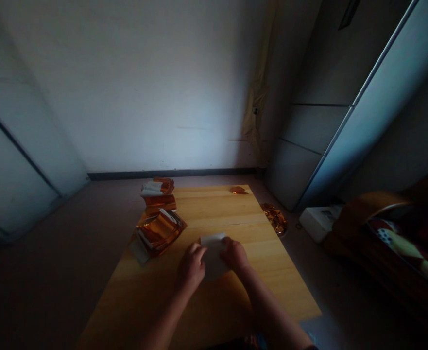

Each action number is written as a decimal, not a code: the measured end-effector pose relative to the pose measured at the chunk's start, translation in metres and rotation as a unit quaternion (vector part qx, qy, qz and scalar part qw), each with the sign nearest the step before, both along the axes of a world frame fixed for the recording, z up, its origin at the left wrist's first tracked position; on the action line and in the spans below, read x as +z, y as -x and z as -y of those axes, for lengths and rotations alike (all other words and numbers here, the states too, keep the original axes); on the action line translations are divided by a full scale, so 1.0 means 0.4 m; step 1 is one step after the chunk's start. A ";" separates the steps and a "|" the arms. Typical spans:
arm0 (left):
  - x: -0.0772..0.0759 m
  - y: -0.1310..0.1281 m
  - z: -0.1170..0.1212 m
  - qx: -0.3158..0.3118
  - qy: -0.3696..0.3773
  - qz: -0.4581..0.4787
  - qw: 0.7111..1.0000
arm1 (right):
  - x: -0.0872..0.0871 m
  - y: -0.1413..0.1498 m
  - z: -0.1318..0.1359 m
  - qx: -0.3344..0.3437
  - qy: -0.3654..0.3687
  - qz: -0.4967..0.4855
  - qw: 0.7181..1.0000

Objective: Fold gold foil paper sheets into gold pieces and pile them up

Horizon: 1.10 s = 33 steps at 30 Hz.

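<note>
L hand (192,265) & R hand (234,255) half-closed, both gripping white paper sheet (214,257) over light wood surface (272,272); orange foil packets (159,232) near L, open room fwd.

Left hand (192,265) and right hand (234,254) on a white sheet (214,256) (orange foil stacks (159,232) nearby)

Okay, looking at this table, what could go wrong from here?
The orange foil packets sit right at the left edge of the wooden table and seem to overhang it, so a bump could knock them to the floor. The white sheet, gripped between the left hand and right hand, might crease or tear if pulled unevenly. The dim light could also make its edges hard to see.
</note>
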State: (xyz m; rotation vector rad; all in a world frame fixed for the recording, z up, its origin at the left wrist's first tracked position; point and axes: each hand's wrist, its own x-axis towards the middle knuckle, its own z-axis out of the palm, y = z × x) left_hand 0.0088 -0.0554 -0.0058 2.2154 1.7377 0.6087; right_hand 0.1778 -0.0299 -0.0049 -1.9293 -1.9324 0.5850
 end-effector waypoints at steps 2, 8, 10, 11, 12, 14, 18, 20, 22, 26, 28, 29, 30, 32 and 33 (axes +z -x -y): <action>-0.012 0.002 0.002 -0.071 -0.051 -0.015 0.996 | 0.009 0.005 -0.002 0.002 0.010 0.015 1.000; -0.024 -0.006 0.011 -0.079 -0.033 -0.076 0.993 | 0.034 -0.028 0.012 0.084 0.003 -0.023 0.996; -0.018 -0.004 0.012 -0.074 -0.031 -0.078 0.994 | 0.040 -0.063 0.033 0.147 0.018 -0.102 0.984; -0.015 -0.001 0.013 -0.075 -0.031 -0.074 0.994 | 0.041 -0.082 0.046 0.177 0.036 -0.138 0.974; -0.011 0.002 0.013 -0.076 -0.030 -0.069 0.994 | 0.040 -0.099 0.059 0.204 0.052 -0.167 0.963; -0.005 0.010 0.015 -0.080 -0.032 -0.055 0.995 | 0.032 -0.124 0.083 0.240 0.030 -0.190 0.952; 0.005 0.019 0.016 -0.080 -0.036 -0.024 0.996 | 0.003 -0.130 0.100 0.239 -0.099 -0.142 0.955; 0.010 0.021 0.015 -0.079 -0.034 -0.014 0.996 | -0.011 -0.121 0.096 0.248 -0.124 -0.107 0.955; 0.013 0.024 0.012 -0.078 -0.028 -0.005 0.997 | -0.017 -0.111 0.091 0.237 -0.159 -0.057 0.957; 0.017 0.043 0.003 -0.065 -0.010 0.054 0.996 | -0.006 -0.091 0.081 0.245 -0.239 -0.003 0.940; 0.014 0.055 -0.004 -0.050 0.001 0.115 0.992 | 0.004 -0.081 0.072 0.274 -0.235 -0.017 0.932; 0.012 0.061 -0.008 -0.040 0.010 0.152 0.988 | 0.006 -0.076 0.065 0.279 -0.219 -0.024 0.935; 0.009 0.067 -0.012 -0.030 0.021 0.188 0.982 | 0.006 -0.071 0.058 0.274 -0.198 -0.029 0.941; 0.002 0.074 -0.020 -0.015 0.047 0.242 0.969 | -0.001 -0.058 0.043 0.231 -0.159 -0.046 0.959; -0.002 0.075 -0.023 -0.005 0.055 0.254 0.966 | -0.007 -0.052 0.036 0.197 -0.149 -0.065 0.967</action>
